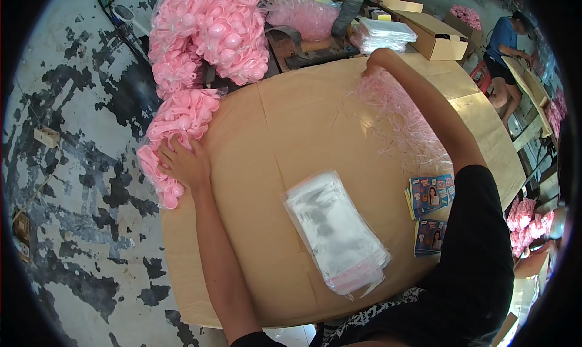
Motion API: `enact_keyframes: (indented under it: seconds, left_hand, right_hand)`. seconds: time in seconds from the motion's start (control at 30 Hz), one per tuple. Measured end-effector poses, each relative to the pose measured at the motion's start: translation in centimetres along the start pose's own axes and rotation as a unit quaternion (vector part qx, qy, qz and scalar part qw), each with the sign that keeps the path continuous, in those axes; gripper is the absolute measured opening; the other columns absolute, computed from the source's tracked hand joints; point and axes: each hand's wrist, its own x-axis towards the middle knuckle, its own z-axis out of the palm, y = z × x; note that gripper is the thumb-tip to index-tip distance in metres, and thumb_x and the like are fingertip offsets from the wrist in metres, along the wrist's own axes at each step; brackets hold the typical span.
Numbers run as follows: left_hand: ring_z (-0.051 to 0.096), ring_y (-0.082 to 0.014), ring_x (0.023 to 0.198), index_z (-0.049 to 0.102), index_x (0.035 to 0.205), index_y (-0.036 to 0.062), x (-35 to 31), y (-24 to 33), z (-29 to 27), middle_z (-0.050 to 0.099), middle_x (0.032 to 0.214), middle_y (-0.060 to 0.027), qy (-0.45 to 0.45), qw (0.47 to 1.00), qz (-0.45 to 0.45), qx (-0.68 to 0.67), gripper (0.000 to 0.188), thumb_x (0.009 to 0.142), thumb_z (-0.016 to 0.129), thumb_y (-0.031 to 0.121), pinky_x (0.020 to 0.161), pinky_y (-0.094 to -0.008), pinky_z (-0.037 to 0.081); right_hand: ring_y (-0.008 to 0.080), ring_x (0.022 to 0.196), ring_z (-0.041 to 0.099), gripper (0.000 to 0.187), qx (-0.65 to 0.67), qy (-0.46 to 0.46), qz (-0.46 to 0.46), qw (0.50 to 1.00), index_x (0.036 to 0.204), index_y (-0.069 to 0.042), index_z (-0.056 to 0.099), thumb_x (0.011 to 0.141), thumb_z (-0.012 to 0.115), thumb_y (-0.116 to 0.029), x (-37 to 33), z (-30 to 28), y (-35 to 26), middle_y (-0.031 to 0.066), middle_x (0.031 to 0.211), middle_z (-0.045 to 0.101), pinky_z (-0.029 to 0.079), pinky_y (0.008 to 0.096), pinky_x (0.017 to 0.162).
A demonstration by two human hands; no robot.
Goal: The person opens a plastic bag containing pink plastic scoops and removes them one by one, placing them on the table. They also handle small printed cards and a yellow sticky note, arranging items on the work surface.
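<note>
Pink plastic pieces with rounded, spoon-like ends lie in clear bags along the table's left edge. My left hand rests on the nearest bag, fingers spread over it. At the far right, my right hand is bent downward at the edge of a loose heap of thin pink strands; its fingertips are mostly hidden. A stack of clear flat plastic bags lies slantwise between my arms. Beside my right upper arm are two small stacks of blue printed cards, partly covered by the sleeve.
Brown paper covers the table. Larger bags of pink pieces stand at the far left. Behind the table are packs of clear film and a cardboard box. Another person sits working at the far right.
</note>
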Motion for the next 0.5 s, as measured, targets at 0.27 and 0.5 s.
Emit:
enact_keyframes:
  seconds: [0.27,0.5]
  left_hand:
    - [0.04,-0.0291,0.13,0.058,0.117,0.0126,-0.3,0.2,0.5,0.049,0.133,-0.012,-0.003,1.0,0.008,-0.002,0.037,0.091,0.055,0.038,0.105,-0.0579,0.026]
    - [0.039,-0.0314,0.13,0.058,0.116,0.0114,-0.1,-0.2,0.1,0.048,0.132,-0.0139,-0.01,1.0,0.012,-0.009,0.038,0.092,0.055,0.04,0.105,-0.06,0.027]
  right_hand:
    - [0.0364,0.099,0.068,0.032,-0.023,0.076,-0.098,0.992,0.114,-0.004,0.065,0.083,0.06,-0.01,5.7,4.3,3.0,0.019,0.107,0.069,0.055,0.0451,0.079]
    - [0.0334,0.116,0.06,0.055,-0.016,0.096,-0.095,0.991,0.137,-0.011,0.051,0.083,0.064,-0.018,2.4,4.2,4.4,0.0159,0.128,0.061,0.049,0.0454,0.095]
